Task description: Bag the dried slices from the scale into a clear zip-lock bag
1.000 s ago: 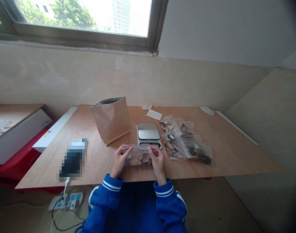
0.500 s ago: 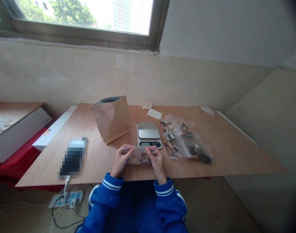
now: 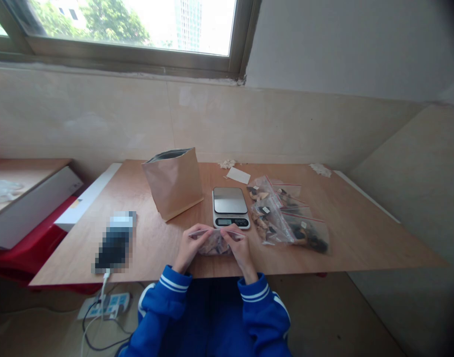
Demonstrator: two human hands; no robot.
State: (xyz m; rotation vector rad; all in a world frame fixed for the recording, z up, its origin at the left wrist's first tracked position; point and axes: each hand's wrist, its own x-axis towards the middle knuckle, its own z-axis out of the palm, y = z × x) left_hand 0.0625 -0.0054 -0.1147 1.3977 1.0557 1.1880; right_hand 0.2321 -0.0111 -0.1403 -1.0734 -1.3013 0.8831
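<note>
Both of my hands grip the top edge of a clear zip bag (image 3: 215,245) with brownish dried pieces inside, at the near side of the table. My left hand (image 3: 190,245) pinches the left part of the edge, and my right hand (image 3: 240,243) pinches the right part, thumbs close together near the middle. Just beyond the bag lies a kitchen scale (image 3: 230,201) with a bare steel plate and a small display. To its left stands an open brown paper pouch (image 3: 175,186). On its right are several filled zip bags (image 3: 309,235) with small white labels.
A pixelated phone-like object (image 3: 115,243) with a white cable (image 3: 105,282) lies on the left of the table (image 3: 361,238). A white card (image 3: 238,175) and crumpled pale scraps (image 3: 227,164) are at the back. On the floor sits a power strip (image 3: 108,303).
My thumbs have come closer together along the bag's top edge, and my fingers now cover more of its red strip. The whole view has shifted slightly.
</note>
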